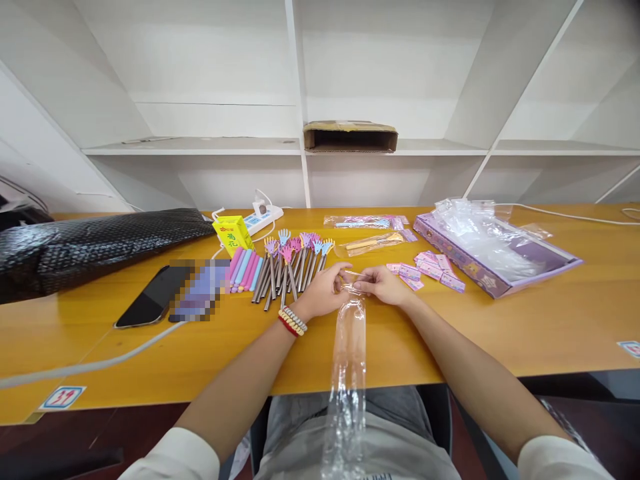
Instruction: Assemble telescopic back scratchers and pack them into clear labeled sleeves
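While both forearms reach in over the tabletop (500, 320), the left hand (325, 292) and the right hand (384, 285) meet near its middle, thumbs and fingers pinching the upper end of a long clear plastic sleeve (350, 353). The sleeve hangs from them down past the table's front edge, over the person's lap. Two beaded bracelets (293, 321) circle the left wrist.

Just left of the hands lies a cluster of metal rods with coloured hand-shaped heads (287, 255), and beside it a row of pink, purple and blue tubes (244, 270). Behind these stand a yellow carton (233, 235) and a white power strip (265, 221). Farther left are a black phone (150, 297) and a pixelated item next to it, its details hidden.

Beyond the hands rest two filled clear packets (367, 221). To the right, small printed cards (430, 268) lie scattered near a purple box (463, 263) heaped with transparent bags (473, 227).
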{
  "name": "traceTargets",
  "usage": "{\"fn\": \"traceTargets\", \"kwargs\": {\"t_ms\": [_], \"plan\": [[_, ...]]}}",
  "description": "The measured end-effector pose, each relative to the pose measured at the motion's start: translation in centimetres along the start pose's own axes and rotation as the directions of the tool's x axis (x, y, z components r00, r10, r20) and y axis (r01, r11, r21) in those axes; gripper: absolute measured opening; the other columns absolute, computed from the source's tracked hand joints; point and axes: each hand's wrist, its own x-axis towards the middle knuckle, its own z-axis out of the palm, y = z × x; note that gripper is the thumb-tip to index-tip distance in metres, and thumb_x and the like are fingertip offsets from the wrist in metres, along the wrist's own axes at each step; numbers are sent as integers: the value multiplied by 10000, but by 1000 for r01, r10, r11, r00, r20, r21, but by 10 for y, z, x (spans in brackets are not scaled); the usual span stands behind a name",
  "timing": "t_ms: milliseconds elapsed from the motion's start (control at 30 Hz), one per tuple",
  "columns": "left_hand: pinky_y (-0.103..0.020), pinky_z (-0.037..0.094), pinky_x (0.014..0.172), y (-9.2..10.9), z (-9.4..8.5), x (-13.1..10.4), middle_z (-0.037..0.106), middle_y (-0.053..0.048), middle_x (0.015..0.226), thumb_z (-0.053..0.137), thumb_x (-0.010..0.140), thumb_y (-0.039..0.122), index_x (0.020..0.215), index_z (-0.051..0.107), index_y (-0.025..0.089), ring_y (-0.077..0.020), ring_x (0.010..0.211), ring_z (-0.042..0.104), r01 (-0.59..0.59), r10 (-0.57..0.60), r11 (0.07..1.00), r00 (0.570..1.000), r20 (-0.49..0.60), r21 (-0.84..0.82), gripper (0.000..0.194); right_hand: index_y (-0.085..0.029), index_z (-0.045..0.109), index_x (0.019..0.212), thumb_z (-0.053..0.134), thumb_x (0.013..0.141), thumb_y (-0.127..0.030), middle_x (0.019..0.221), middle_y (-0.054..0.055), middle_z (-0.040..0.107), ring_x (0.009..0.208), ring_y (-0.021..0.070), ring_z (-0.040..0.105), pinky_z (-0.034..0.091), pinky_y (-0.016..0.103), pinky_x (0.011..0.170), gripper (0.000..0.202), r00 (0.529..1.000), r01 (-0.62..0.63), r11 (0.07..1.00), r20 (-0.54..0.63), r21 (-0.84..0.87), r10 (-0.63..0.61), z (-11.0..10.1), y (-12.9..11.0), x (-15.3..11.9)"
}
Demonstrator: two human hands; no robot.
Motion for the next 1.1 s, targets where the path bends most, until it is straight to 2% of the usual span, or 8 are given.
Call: {"fn": "traceTargets", "kwargs": {"t_ms": [167,300,533,633,733,833,1000,1100], "plan": [[-256,470,663,1,2,2,640,-26,820,522,799,304,1012,573,161,-121,700,581,104,-104,992,994,-8,-66,262,-121,607,696,669,668,-400,620,4,572,548,87,454,348,215,536,287,1000,17,1000,3,-23,-17,-3,-3,-2],[-249,463,638,0,1,4,655,-20,745,510,803,250,796,623,160,-122,677,588,102,-102,995,994,-25,5,145,-128,612,745,649,694,-444,641,11,586,554,94,475,359,216,534,322,1000,17,1000,22,15,-17,-1,-5,-3],[-229,462,599,3,1,4,644,-12,722,511,800,277,788,617,153,-112,646,582,127,-129,991,990,-52,-50,163,-129,597,749,566,776,-462,648,23,591,573,110,505,397,234,571,336,995,82,995,-48,-58,-85,-2,-3,-3],[-234,464,623,2,2,4,647,-9,707,511,790,246,773,619,161,-114,641,590,151,-144,988,974,-173,25,139,-128,585,951,550,791,-480,715,27,598,604,115,519,408,239,587,388,992,95,994,-73,-49,-98,1,-5,-4],[-250,465,657,-4,-1,5,651,-10,697,506,785,225,790,616,170,-126,646,603,234,-159,963,894,-420,134,123,-145,407,1238,583,772,-483,789,28,598,669,129,546,427,251,630,602,990,116,991,-76,-62,-120,3,-7,-7],[-265,471,663,-9,-9,7,652,-22,703,498,801,260,834,611,168,-141,649,612,317,-163,936,774,-612,152,150,-184,292,1340,641,720,-493,943,59,592,687,131,542,429,260,633,776,988,152,968,-1,-199,-155,3,-11,-12],[-290,474,700,-13,-25,9,656,-42,751,469,828,309,876,614,166,-159,691,613,391,-141,908,624,-768,151,209,-238,240,1399,733,589,-529,1209,112,477,822,182,539,449,311,716,992,967,251,856,76,-452,-243,-2,-23,-18],[-291,475,724,-14,-31,10,653,-48,766,465,834,314,894,607,161,-158,710,611,419,-147,900,550,-822,119,217,-286,284,1395,717,609,-528,1283,104,409,968,237,521,438,351,807,929,950,300,745,113,-595,-292,-4,-27,-20]]}}
